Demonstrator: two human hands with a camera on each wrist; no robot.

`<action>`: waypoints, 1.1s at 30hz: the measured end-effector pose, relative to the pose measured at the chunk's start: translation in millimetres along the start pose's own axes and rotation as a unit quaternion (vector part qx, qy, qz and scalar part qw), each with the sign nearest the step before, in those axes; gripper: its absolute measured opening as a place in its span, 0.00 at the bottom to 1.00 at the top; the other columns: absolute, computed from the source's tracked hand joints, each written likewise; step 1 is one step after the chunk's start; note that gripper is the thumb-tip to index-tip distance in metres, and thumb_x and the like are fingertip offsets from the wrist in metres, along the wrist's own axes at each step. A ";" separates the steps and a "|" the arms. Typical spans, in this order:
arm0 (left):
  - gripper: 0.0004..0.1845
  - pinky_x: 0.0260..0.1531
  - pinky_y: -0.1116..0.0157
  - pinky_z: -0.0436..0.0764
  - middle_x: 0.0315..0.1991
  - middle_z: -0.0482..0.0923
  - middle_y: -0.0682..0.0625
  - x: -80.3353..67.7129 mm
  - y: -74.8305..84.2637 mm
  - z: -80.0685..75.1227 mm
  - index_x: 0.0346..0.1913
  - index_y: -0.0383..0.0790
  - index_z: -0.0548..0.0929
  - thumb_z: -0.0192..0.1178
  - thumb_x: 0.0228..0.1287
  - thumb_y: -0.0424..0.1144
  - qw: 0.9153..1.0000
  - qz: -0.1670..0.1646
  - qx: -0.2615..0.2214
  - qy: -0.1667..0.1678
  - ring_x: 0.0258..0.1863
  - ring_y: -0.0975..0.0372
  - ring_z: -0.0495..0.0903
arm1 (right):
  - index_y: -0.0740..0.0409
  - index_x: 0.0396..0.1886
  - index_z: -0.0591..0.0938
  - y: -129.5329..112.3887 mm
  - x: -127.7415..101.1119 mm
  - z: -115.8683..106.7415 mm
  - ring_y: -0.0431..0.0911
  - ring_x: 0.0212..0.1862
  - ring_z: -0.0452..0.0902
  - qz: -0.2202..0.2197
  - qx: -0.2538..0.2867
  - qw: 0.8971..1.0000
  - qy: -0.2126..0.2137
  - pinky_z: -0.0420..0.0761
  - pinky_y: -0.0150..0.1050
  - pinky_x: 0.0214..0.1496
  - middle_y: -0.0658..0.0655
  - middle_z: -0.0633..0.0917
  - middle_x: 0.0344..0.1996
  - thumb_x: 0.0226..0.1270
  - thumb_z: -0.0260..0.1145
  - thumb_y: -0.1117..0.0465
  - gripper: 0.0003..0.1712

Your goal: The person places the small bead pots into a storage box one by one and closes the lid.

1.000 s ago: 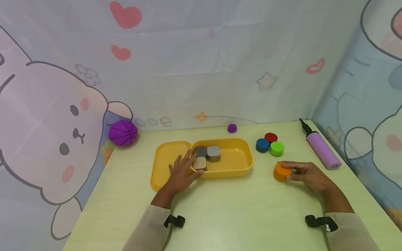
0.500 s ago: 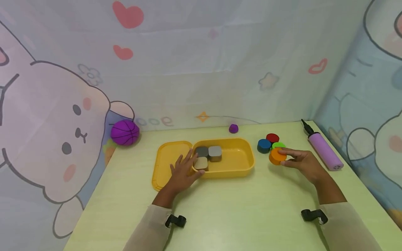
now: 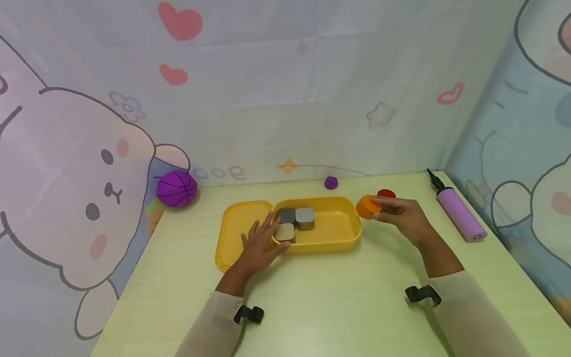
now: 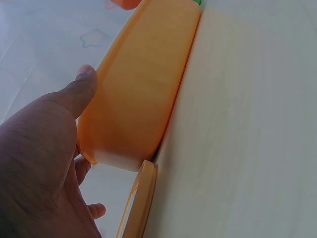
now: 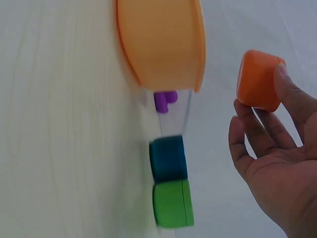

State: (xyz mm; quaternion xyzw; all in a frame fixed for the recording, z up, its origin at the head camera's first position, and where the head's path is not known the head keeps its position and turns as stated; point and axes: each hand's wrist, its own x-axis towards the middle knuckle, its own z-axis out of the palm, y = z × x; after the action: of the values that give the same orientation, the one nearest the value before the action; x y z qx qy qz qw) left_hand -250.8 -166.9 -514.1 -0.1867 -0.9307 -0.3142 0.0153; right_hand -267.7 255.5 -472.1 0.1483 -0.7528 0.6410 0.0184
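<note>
1. The right hand [image 3: 408, 215] holds a round orange plastic block [image 3: 367, 207] in a fingertip grip, lifted off the pale green bench [image 3: 339, 297].
2. Just left of that grip stands the yellow plastic tray [image 3: 345, 238], holding three grey square blocks [image 3: 294, 220].
3. Behind the right hand a red round block [image 3: 386, 194] shows; below the grip lie a blue round block [image 5: 168, 158] and a green one [image 5: 172, 203].
4. The left hand [image 3: 258, 245], fingers straight, rests against the tray's left end, on its flat yellow lid [image 3: 232, 233].
</note>
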 end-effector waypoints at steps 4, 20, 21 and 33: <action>0.41 0.61 0.20 0.33 0.82 0.38 0.61 0.1 -0.6 0.1 0.78 0.58 0.56 0.52 0.67 0.68 1.000 0.003 0.000 0.002 0.79 0.37 0.39 | 0.60 0.60 0.82 -5.4 6.2 21.0 0.39 0.52 0.85 0.001 -0.004 1.000 0.002 0.84 0.31 0.51 0.52 0.85 0.58 0.59 0.75 0.60 0.28; 0.42 0.61 0.21 0.31 0.82 0.38 0.63 -0.6 1.0 -0.4 0.78 0.59 0.56 0.53 0.66 0.68 1.000 -0.001 -0.008 -0.004 0.79 0.38 0.39 | 0.54 0.55 0.86 -11.0 21.7 87.9 0.56 0.61 0.80 -0.029 -0.120 0.992 -0.027 0.81 0.47 0.60 0.58 0.84 0.57 0.60 0.74 0.57 0.22; 0.41 0.61 0.21 0.32 0.82 0.38 0.62 -0.4 0.9 -0.3 0.78 0.58 0.56 0.53 0.67 0.68 1.000 -0.001 -0.007 -0.004 0.79 0.38 0.39 | 0.52 0.54 0.87 -10.8 22.7 89.8 0.55 0.62 0.79 -0.027 -0.135 0.990 -0.027 0.79 0.50 0.62 0.58 0.84 0.57 0.60 0.74 0.56 0.22; 0.41 0.61 0.20 0.33 0.82 0.38 0.58 -0.6 2.4 -1.2 0.79 0.57 0.55 0.53 0.68 0.65 1.000 0.005 0.001 -0.006 0.79 0.36 0.39 | 0.50 0.52 0.88 -10.3 30.5 110.1 0.46 0.41 0.80 0.003 -0.247 0.967 -0.061 0.82 0.35 0.40 0.53 0.88 0.50 0.57 0.77 0.57 0.21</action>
State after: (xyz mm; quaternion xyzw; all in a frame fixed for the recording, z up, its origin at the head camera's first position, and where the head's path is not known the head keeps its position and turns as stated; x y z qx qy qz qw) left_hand -249.5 -166.0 -511.8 -0.1932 -0.9302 -0.3118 0.0115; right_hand -276.4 141.1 -475.1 0.1756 -0.8882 0.4246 0.0064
